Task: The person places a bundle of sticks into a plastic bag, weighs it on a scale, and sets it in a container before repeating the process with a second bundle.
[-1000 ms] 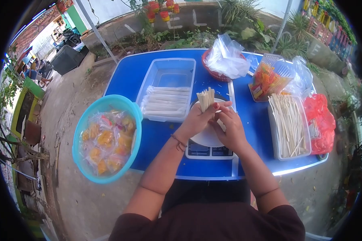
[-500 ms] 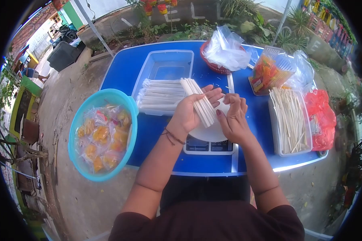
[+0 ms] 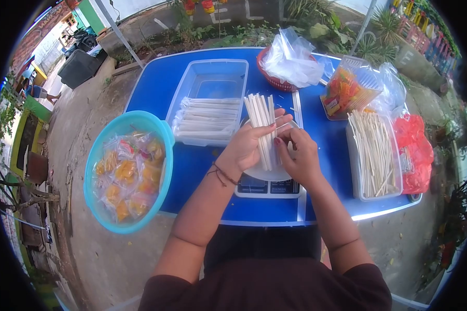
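Observation:
My left hand [image 3: 248,146] is closed around a bundle of pale wooden sticks [image 3: 260,116], its thumb laid across them. The sticks stand nearly upright, their upper ends slightly fanned. Against the right side of the bundle, my right hand [image 3: 297,154] has its fingers curled and its thumb at the sticks. Under both hands is a white digital kitchen scale [image 3: 268,189] with a round plate [image 3: 262,173], partly hidden. To the left, a clear plastic tray [image 3: 213,78] holds sticks wrapped in plastic. On the right, a clear container [image 3: 376,155] is full of loose sticks.
A turquoise basin [image 3: 91,202] with bagged orange food stands at the left. Along the back of the blue table [image 3: 192,171] are a red basket [image 3: 275,78] of plastic bags and a clear tub [image 3: 347,90] with colourful contents. A red plastic bag [image 3: 415,150] lies far right.
The bundle of sticks has turned from leaning left to nearly upright, with its tops spreading. My right hand has moved slightly left and down, against the sticks.

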Available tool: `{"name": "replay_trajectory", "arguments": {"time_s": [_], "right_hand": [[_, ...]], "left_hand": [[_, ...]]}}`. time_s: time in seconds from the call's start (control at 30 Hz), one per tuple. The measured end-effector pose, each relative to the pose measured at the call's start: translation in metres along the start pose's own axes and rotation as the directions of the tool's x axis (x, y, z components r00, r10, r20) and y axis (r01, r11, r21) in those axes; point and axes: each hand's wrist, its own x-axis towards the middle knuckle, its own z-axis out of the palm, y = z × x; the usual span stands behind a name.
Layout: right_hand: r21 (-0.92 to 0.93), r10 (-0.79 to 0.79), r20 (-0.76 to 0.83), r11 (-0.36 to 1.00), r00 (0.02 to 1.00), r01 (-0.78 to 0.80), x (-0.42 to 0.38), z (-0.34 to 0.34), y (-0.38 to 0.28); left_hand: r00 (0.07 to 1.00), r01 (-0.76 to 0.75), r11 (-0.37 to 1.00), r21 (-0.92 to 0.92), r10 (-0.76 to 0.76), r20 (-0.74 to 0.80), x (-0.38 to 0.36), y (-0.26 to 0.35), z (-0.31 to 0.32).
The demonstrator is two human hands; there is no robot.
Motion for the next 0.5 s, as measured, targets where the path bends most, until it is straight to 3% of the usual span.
{"name": "replay_trajectory", "arguments": {"time_s": [0.5], "right_hand": [[-0.018, 0.1, -0.031, 0.995, 0.994, -0.101, -0.0003, -0.0076, 0.0048]], "left_hand": [[0.999, -0.008, 0.998, 0.057, 0.011, -0.048, 0.002, -0.0058, 0.0029]]}}
